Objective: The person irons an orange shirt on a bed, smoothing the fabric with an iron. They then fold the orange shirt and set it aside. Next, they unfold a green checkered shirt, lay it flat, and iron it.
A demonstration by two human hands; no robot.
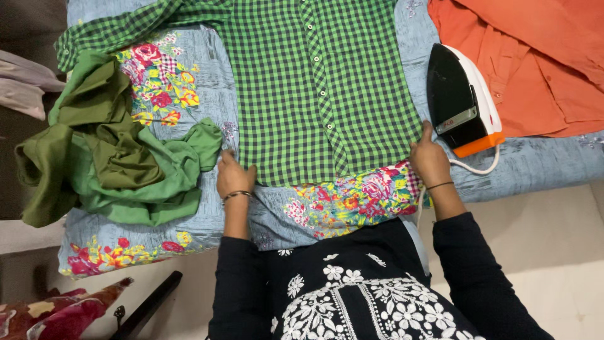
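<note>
A green and black checked shirt (314, 88) lies buttoned and flat on a blue floral sheet (207, 75). My left hand (234, 175) rests on the shirt's lower left corner, fingers pressed on the hem. My right hand (429, 158) grips the lower right corner of the hem, thumb up. Both wrists wear thin bangles. Neither hand lifts the cloth off the surface.
A black, white and orange iron (462, 101) stands on its heel right of the shirt, close to my right hand, its cord (478, 169) trailing down. An orange garment (541, 56) lies top right. A crumpled green cloth pile (113, 151) sits left.
</note>
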